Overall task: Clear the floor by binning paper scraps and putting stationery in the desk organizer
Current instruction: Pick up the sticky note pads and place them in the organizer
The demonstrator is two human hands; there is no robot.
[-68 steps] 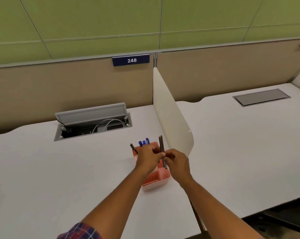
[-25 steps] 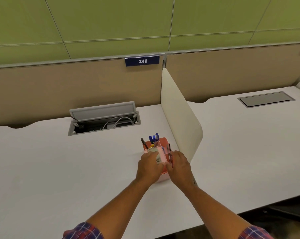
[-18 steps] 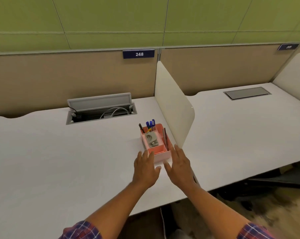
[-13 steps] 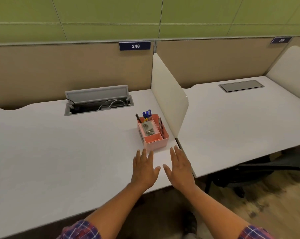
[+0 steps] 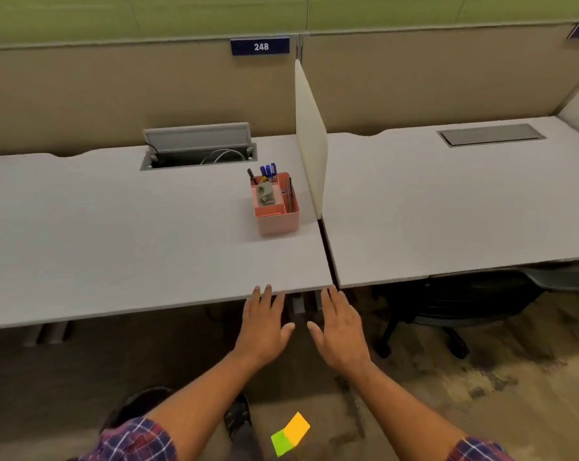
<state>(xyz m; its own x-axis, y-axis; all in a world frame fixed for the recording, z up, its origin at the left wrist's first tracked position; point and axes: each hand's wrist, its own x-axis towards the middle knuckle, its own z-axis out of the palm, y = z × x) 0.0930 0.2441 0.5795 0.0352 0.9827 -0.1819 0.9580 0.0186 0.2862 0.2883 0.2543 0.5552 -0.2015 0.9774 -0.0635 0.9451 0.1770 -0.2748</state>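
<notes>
A pink desk organizer [image 5: 277, 221] stands on the white desk [image 5: 131, 234] beside the cream divider panel. It holds several blue pens, dark pencils and a grey item. My left hand [image 5: 264, 324] and my right hand [image 5: 341, 331] hover palm down with straight fingers just off the desk's front edge, holding nothing. On the floor below lie orange and green sticky notes [image 5: 289, 434], joined side by side between my forearms.
The divider panel [image 5: 309, 141] splits two desks. An open cable tray [image 5: 198, 151] with wires sits at the back of the left desk; a closed grey hatch [image 5: 491, 134] is on the right desk. A black office chair [image 5: 454, 304] is tucked under the right desk.
Both hands have let go of the organizer and drawn back past the desk's front edge. The view has pulled back and tilted down, bringing the floor and the sticky notes into sight.
</notes>
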